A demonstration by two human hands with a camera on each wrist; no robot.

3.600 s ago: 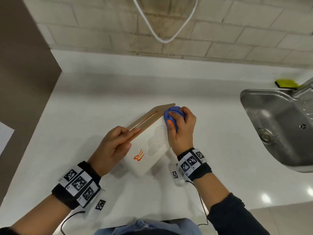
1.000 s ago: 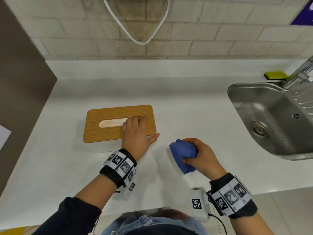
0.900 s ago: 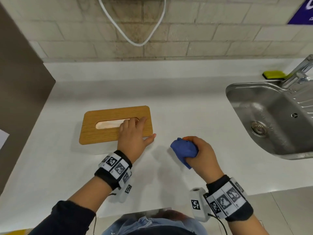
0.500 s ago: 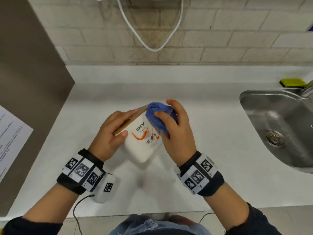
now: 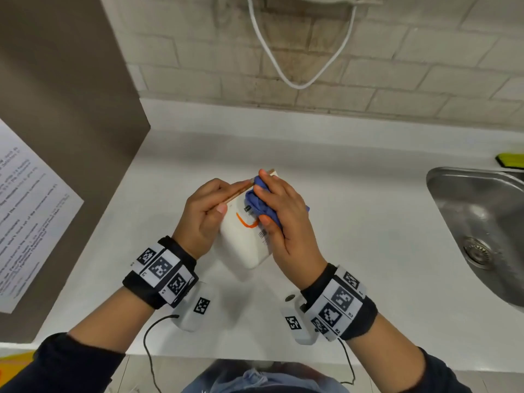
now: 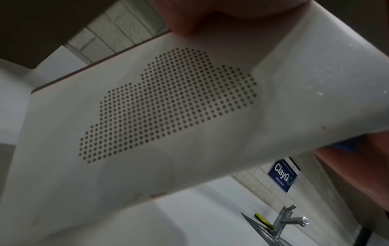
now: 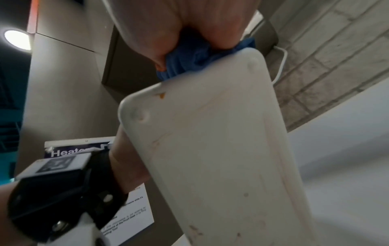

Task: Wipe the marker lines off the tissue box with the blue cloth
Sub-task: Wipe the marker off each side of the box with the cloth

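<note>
The white tissue box (image 5: 243, 242) with a wooden lid stands tilted on end above the counter. My left hand (image 5: 209, 211) grips its lid edge and side, with the thumb on the white end face. My right hand (image 5: 280, 217) holds the bunched blue cloth (image 5: 256, 204) and presses it on that end face, over an orange marker line (image 5: 246, 224). The left wrist view shows the box's long side (image 6: 168, 108) with a dotted cloud pattern. In the right wrist view I see the box's underside (image 7: 221, 158), the blue cloth (image 7: 189, 61) at its top edge and a small orange mark (image 7: 162, 95).
A steel sink (image 5: 482, 222) lies at the right with a tap (image 6: 286, 221) and a yellow-green sponge (image 5: 510, 160) behind it. A brown panel (image 5: 56, 137) with a printed sheet stands at the left. A white cable (image 5: 297, 52) hangs on the brick wall.
One second ago the box lay flat under my left hand with the cloth apart. Since then the box was lifted and tilted; my right hand has rubbed the cloth lower, and less orange shows.
</note>
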